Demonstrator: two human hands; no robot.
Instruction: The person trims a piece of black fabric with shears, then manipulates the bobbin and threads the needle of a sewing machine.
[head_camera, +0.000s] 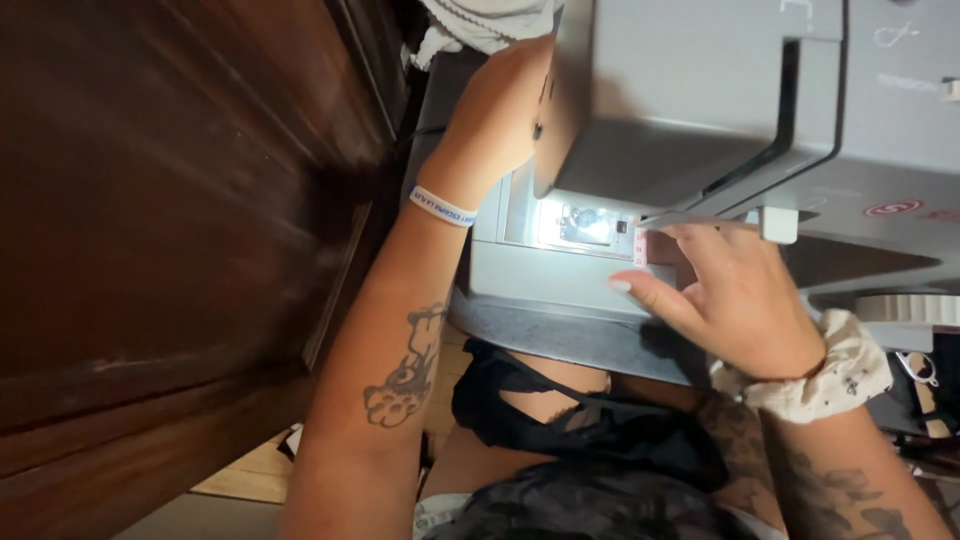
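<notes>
Your left hand (495, 115) rests open behind the heavy, rigid sewing machine (700, 90); your right hand (735, 295), unclenched, touches its lit needle area (580, 225).

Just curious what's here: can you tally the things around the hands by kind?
Sewing machine: 1
Hands, left and right: 2
Wristband: 1
Scrunchie: 1
White cloth: 1
Total: 6

A home sewing corner: a grey sewing machine (700, 90) with its needle light on stands on a grey surface (560, 335), close beside dark wooden furniture (170, 200). Pale wooden floorboards (250, 475) show below, and white fabric (485, 22) lies bunched at the machine's far end.
</notes>
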